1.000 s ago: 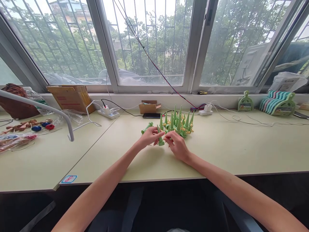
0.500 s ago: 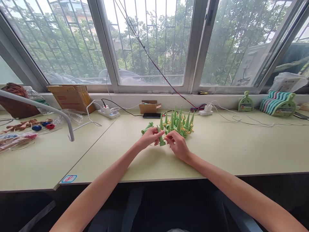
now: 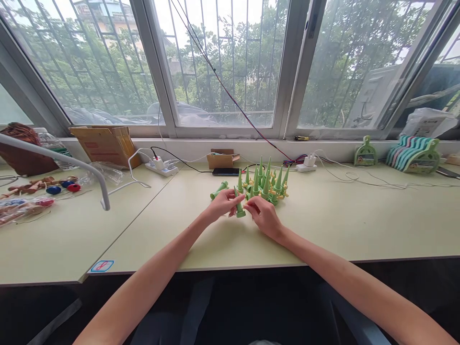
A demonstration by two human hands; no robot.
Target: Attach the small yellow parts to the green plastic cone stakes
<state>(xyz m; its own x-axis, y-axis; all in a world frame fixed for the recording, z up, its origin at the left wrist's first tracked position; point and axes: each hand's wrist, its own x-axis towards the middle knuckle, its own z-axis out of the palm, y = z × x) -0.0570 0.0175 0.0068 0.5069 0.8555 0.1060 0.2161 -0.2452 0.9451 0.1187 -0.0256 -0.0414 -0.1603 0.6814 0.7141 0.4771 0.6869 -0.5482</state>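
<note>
My left hand (image 3: 223, 203) is closed around a green plastic watering spike (image 3: 240, 210), its wide collar end pointing down and toward me. Close against the spike's right side, my right hand (image 3: 264, 215) has its thumb and fingers pinched together. Whatever lies between those fingertips is too small and covered to make out. Just beyond both hands stands a cluster of similar green watering spikes (image 3: 266, 184), points up, with small yellow valves (image 3: 286, 194) at their sides. Another green piece (image 3: 219, 189) lies on its side behind my left hand.
A black phone (image 3: 226, 171) and a small open cardboard box (image 3: 222, 158) are at the back of the table (image 3: 345, 215). Power strip (image 3: 161, 166) and cables run along the sill. A white metal bar (image 3: 86, 167) juts in at left; green dustpans (image 3: 417, 155) stand far right.
The spike in my left hand has shifted very slightly to the left. Both hands keep nearly the same place and grip.
</note>
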